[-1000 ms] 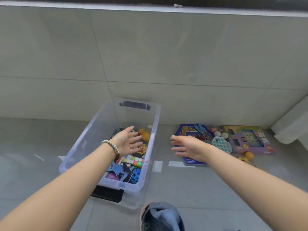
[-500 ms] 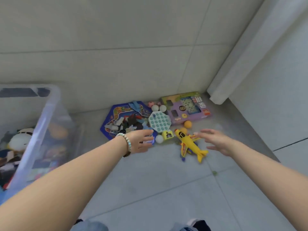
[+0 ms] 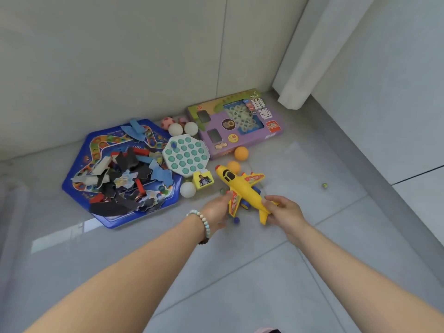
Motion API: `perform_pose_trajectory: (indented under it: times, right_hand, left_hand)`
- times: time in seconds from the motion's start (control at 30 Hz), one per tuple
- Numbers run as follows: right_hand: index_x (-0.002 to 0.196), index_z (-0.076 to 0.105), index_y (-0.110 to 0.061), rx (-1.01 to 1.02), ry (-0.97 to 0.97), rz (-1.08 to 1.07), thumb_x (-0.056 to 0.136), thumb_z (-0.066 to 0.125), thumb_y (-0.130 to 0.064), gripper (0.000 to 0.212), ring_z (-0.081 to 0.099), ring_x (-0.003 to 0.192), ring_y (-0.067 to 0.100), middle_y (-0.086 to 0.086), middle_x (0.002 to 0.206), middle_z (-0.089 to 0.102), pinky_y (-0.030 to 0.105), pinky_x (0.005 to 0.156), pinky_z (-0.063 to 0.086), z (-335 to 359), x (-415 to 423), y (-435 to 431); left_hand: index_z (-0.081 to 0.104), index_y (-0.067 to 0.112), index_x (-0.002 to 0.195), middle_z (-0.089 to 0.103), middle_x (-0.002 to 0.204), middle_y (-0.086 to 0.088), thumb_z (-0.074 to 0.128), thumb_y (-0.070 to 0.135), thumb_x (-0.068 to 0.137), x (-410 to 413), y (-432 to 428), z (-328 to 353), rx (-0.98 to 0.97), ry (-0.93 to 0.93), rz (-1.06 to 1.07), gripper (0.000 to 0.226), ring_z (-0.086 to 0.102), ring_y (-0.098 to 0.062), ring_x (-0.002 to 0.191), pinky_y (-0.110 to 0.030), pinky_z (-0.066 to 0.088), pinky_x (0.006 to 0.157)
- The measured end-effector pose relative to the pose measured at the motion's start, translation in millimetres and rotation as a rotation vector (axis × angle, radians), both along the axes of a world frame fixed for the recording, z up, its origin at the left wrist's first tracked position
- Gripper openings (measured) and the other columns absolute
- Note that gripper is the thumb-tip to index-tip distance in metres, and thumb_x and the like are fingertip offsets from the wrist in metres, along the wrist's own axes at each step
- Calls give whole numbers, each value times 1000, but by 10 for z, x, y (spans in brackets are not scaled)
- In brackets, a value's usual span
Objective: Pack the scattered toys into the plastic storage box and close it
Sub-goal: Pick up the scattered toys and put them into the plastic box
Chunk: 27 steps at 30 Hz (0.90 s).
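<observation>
The blue hexagonal board (image 3: 105, 140), heaped with puzzle pieces, and the purple game box (image 3: 240, 121) lie against the wall. The box carries large Chinese characters, inverted in this view and not reliably readable. In front of them, low over the floor, is the yellow toy plane (image 3: 242, 188). The left hand (image 3: 216, 212) grips its wing and the right hand (image 3: 286, 210) curls round its tail. Expect light, rigid, smooth plastic, so support the fuselage, not the thin wings. The storage box is out of view.
</observation>
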State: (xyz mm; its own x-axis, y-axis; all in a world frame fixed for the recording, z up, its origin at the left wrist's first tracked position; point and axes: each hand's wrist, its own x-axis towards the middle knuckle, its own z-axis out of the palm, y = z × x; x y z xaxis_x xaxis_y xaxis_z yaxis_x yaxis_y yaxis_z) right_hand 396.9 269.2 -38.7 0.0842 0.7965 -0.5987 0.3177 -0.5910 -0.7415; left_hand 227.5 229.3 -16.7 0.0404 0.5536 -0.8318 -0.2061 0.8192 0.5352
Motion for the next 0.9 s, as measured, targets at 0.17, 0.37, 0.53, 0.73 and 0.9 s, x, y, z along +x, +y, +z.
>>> perform_pose_trajectory:
  times: [0.17, 0.37, 0.53, 0.73, 0.9]
  right_hand:
    - [92, 63, -14, -1, 239, -81, 84, 66, -11, 8, 63, 76, 17, 8, 89, 63, 26, 72, 56, 197, 77, -235]
    - [97, 64, -14, 192, 192, -120, 89, 61, -16, 9, 59, 87, 13, 0, 92, 64, 25, 76, 52, 327, 455, -360]
    - [96, 64, -19, 201, -241, 114, 77, 75, -11, 24, 57, 84, 14, 4, 104, 60, 14, 77, 44, -48, 732, -499]
    - [88, 61, -9, 173, -62, -88, 83, 60, 7, 17, 54, 65, 18, 14, 84, 60, 6, 55, 46, -155, 490, -409]
    - [80, 53, -6, -103, 486, -548, 93, 35, -8, 22, 43, 59, 18, 8, 71, 47, 23, 53, 42, 68, 272, 6]
  left_hand:
    - [59, 19, 97, 62, 114, -10, 48, 39, 94, 163, 35, -23, 162, 87, 56, 24, 60, -22, 99, -38, 46, 94]
    - [61, 0, 96, 60, 76, -7, 54, 17, 93, -24, 49, 236, 375, 119, 222, 19, 63, -1, 50, -15, 56, 60]
    - [63, 7, 85, 61, 78, -7, 53, 15, 94, -406, -50, 366, 386, 177, 197, 15, 64, -2, 54, -14, 56, 62]
    - [62, 6, 92, 63, 87, -9, 52, 18, 93, -702, -218, 370, 311, 195, 259, 15, 63, -15, 73, -13, 56, 60]
    - [64, 11, 89, 64, 85, -6, 55, 21, 92, -796, -209, 379, 291, 157, 285, 14, 66, -9, 66, -13, 55, 58]
